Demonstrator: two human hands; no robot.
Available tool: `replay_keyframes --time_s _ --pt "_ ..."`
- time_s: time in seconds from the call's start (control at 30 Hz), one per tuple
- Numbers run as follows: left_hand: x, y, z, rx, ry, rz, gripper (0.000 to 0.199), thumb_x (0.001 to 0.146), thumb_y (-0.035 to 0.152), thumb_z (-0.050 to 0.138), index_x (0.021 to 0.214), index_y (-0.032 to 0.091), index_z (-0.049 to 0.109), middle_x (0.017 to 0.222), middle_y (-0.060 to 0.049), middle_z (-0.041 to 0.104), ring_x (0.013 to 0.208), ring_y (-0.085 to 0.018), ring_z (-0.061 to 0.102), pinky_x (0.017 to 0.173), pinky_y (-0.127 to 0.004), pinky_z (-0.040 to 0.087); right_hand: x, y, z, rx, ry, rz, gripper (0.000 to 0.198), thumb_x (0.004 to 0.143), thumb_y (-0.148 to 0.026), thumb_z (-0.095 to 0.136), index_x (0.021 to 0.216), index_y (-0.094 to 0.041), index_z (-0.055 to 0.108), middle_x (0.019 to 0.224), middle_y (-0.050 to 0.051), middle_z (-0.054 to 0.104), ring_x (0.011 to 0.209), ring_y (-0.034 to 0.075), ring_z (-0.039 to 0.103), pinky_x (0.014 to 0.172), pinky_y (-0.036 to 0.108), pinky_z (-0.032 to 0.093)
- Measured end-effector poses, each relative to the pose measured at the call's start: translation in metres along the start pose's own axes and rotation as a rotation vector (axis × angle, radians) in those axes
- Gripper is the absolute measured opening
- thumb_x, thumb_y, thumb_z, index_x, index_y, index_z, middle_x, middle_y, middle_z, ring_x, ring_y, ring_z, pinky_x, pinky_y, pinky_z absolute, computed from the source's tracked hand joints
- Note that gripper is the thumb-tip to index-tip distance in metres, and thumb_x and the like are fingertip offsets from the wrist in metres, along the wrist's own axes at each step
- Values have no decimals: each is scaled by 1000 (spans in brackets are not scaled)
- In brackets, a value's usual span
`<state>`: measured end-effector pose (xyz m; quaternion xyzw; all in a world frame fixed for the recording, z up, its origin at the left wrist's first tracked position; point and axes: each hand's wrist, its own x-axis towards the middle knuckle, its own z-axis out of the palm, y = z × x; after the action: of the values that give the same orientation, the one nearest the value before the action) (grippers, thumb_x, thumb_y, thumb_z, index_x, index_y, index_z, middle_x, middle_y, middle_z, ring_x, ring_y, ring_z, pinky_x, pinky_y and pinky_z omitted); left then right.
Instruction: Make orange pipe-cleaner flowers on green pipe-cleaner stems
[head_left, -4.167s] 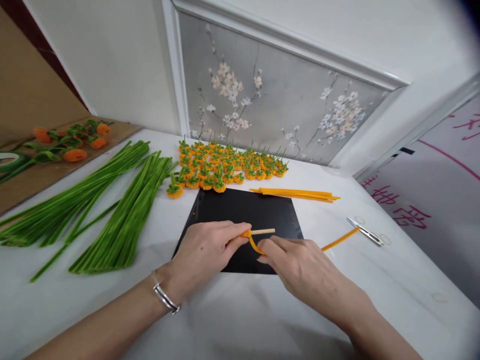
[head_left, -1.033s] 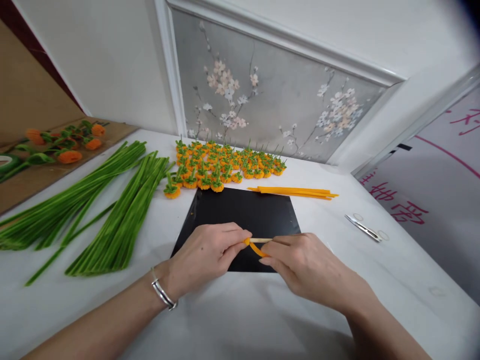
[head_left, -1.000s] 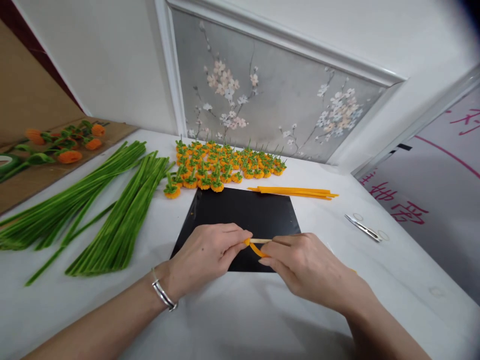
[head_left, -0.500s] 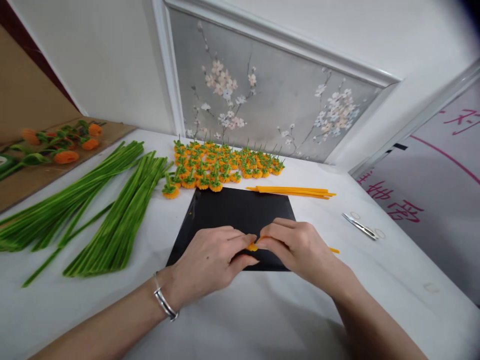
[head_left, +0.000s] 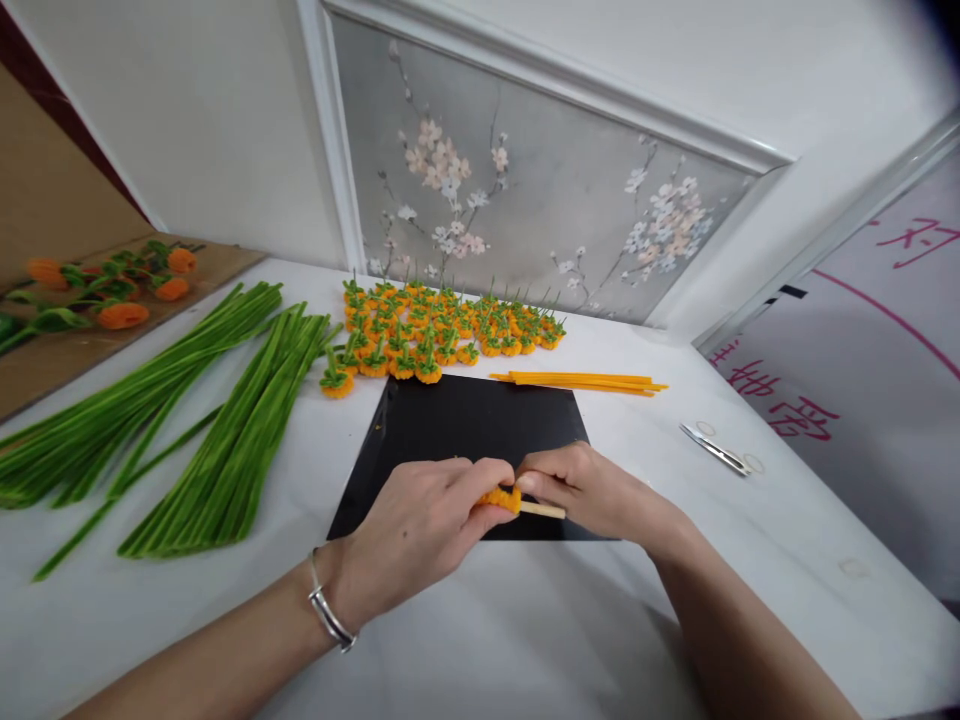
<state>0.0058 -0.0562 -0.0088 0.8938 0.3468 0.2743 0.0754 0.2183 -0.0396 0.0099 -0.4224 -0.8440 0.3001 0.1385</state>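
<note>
An orange coil (head_left: 501, 499), fuzzy and tightly ridged, is wrapped around a pale stick (head_left: 543, 510) above the near part of a black mat (head_left: 450, 420). The coil is gripped between the thumb and fingers of the left hand (head_left: 431, 520), by which its left end is covered. The coil's right end is pinched by the thumb and forefinger of the right hand (head_left: 592, 490), brought close together (what lies inside that fist cannot be told). The bare end of the stick is pointed to the right, below the right fingertips. A silver bracelet (head_left: 330, 615) is worn on the left wrist.

Beyond the mat, orange strips (head_left: 585, 382) are laid in a thin bundle, and to their left many orange flower heads (head_left: 428, 374) are set close together, green stems upward. Two sheaves of green strips (head_left: 232, 440) are spread on the left of the white bench (head_left: 480, 620); past them, finished-looking orange flowers (head_left: 124, 316) are rested on cardboard (head_left: 45, 385). On the right, small metal snips (head_left: 716, 450) are placed well apart from the mat. Behind, a blossom-patterned panel (head_left: 555, 180) is framed in white.
</note>
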Motion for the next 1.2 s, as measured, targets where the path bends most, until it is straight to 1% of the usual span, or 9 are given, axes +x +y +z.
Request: replay_keyframes --time_s 0.13,0.23,0.4,0.53,0.63,0.77,0.9,1.0,1.2 --pt "0 -1 0 10 79 43 15 94 24 47 104 20 58 73 2 66 62 -14 59 55 -24 41 -1 -1 1 38 -102 14 29 96 -26 41 71 -18 53 61 -5 55 54 7 47 53 19 35" --pt "0 -5 -1 -16 135 45 16 94 21 47 104 22 61 79 2 68 67 -13 59 59 -24 43 -2 -4 5 -101 -125 -25 21 93 -18 42 77 -19 54 65 -4 58 54 9 50 54 21 34" --pt "-1 -10 0 15 184 -42 18 93 21 51 106 21 64 88 1 71 73 -14 60 63 -25 47 -10 -14 13 -372 -120 -47 13 95 -24 44 91 -19 55 72 1 64 62 14 59 52 25 28" --pt "0 -11 1 74 150 -77 20 93 21 51 106 21 66 90 1 71 77 -15 61 66 -26 48 -17 -29 15 -546 -50 -93 16 95 -26 46 81 -19 51 67 -1 61 51 14 55 46 27 18" --pt "1 -11 1 94 142 -67 19 93 22 51 104 20 66 88 0 72 75 -16 60 64 -27 48 -17 -37 13 -593 100 -145 18 96 -24 45 80 -18 50 67 -1 58 51 13 53 46 27 18" --pt "1 -9 -1 74 134 -32 19 93 25 51 101 19 66 85 1 72 67 -16 58 58 -27 46 -13 -35 9 -529 280 -188 23 99 -24 37 84 -18 54 72 1 58 56 12 52 47 25 28" --pt "0 -4 0 43 111 -13 16 91 27 53 96 20 66 81 1 72 65 -15 57 58 -27 44 -8 -24 7 -320 356 -179 21 97 -22 41 87 -19 59 78 1 60 67 11 56 59 22 43" --pt "1 -1 1 17 131 24 15 91 30 54 92 20 65 81 2 72 65 -14 57 61 -27 44 -3 -16 5 -147 413 -197 15 94 -21 50 88 -20 64 80 1 61 71 11 57 66 21 46" --pt "3 0 1 11 164 68 12 92 25 53 88 20 63 74 4 69 62 -13 54 58 -25 41 1 -7 2 56 343 -142 12 90 -23 57 85 -21 67 76 -1 64 67 10 57 64 20 44"
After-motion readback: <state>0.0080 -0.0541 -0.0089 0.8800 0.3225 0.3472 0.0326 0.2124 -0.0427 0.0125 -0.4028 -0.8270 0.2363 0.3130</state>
